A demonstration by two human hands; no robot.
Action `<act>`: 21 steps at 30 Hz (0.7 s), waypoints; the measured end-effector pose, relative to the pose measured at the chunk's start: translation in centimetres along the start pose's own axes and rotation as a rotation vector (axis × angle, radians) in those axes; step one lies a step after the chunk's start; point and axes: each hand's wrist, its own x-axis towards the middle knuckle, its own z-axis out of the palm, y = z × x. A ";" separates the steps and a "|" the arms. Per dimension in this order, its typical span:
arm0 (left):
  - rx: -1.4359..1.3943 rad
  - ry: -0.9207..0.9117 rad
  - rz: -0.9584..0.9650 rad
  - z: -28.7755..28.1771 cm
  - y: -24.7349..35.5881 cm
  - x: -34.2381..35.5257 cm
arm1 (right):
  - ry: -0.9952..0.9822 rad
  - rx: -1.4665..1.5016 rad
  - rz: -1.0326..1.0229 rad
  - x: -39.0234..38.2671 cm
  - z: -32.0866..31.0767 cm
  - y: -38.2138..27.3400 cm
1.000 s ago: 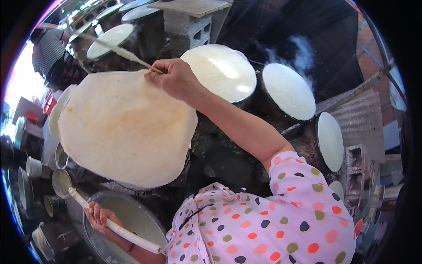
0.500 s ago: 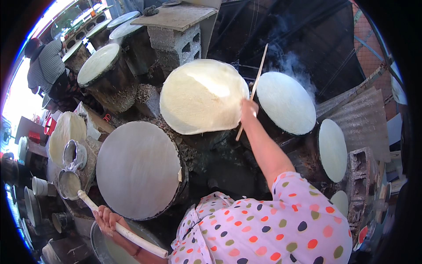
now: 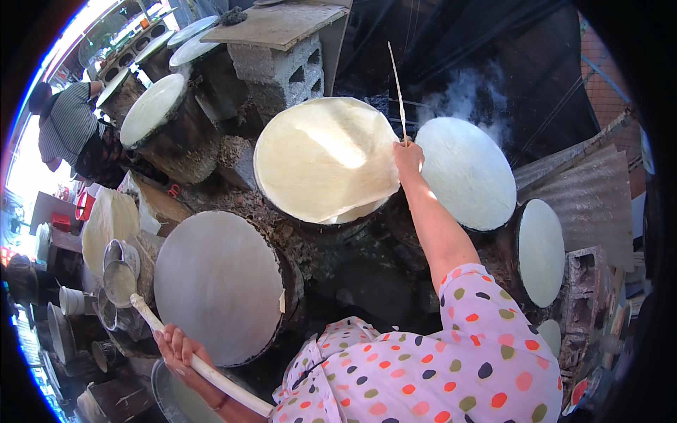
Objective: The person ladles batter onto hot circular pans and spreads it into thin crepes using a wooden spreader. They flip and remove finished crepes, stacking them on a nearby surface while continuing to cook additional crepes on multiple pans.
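Dark sheeting (image 3: pixel 486 42) behind; ladle (image 3: pixel 149 314) beside grey griddle (image 3: pixel 215 282).

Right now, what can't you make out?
Head view:
- Stick: lower end hidden by the right hand.
- Tub: cut off by the lower edge, partly behind the left forearm.
- Small pale disc: partly hidden by the sleeve.
- Co-worker: too small to tell what they touch.

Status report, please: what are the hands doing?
Left hand gripping ladle. Right hand holding thin stick, at right edge of cream sheet. Steam or smoke beyond.
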 end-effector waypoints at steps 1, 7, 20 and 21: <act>0.024 0.022 0.025 0.1 -0.2 0.1 | -0.022 -0.020 0.008 0.0 -0.2 -0.2; 0.086 0.111 0.111 1.5 -1.6 0.2 | 0.024 -0.162 -0.169 0.0 -2.1 -0.5; -0.185 0.063 0.012 2.1 -2.3 -2.4 | -0.390 -0.465 -0.646 8.4 13.0 -14.5; -0.162 0.065 0.028 1.8 -2.1 -2.8 | -0.416 -0.521 -0.703 9.0 14.1 -14.9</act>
